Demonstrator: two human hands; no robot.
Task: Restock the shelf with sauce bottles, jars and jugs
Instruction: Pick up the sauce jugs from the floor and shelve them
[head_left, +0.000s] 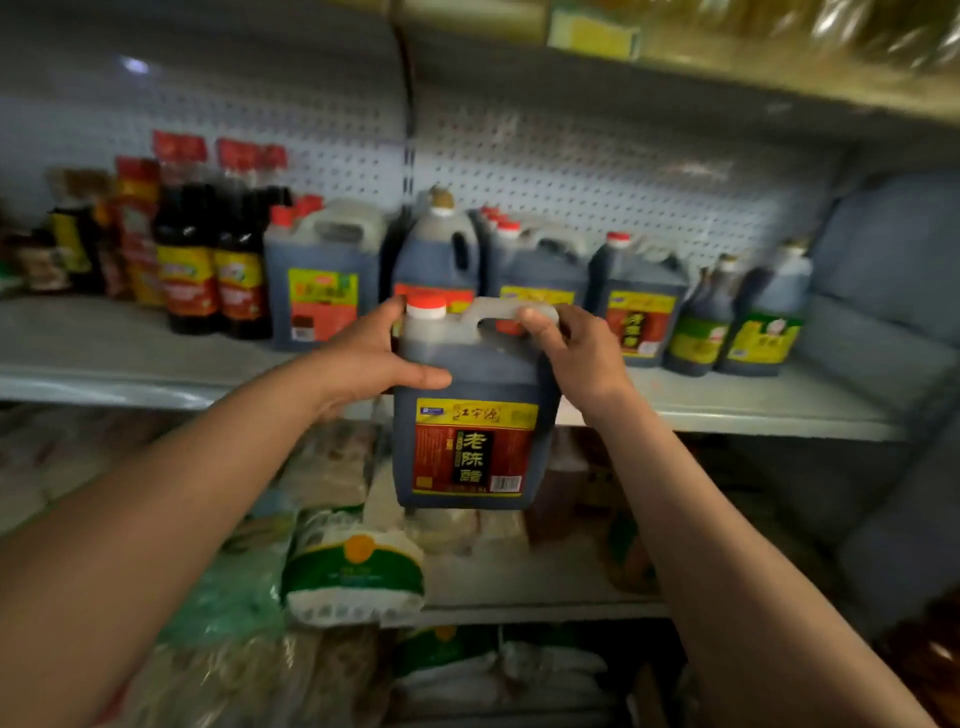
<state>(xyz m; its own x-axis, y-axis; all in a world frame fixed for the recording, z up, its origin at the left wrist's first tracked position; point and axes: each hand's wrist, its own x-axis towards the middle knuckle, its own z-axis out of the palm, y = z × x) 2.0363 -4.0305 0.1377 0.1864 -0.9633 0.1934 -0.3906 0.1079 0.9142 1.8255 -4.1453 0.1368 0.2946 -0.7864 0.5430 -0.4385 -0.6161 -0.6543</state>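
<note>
I hold a dark vinegar jug with a red cap and a red-and-yellow label in the air, in front of the white shelf's front edge. My left hand grips its left shoulder below the cap, thumb across the front. My right hand curls round the clear handle on top. Behind it on the shelf stand several similar dark jugs along the pegboard back.
Tall dark sauce bottles and jars crowd the shelf's left part. Smaller green-labelled jugs stand at its right. Bare shelf surface shows in front of the jug row. The lower shelf holds bagged goods. Another shelf hangs above.
</note>
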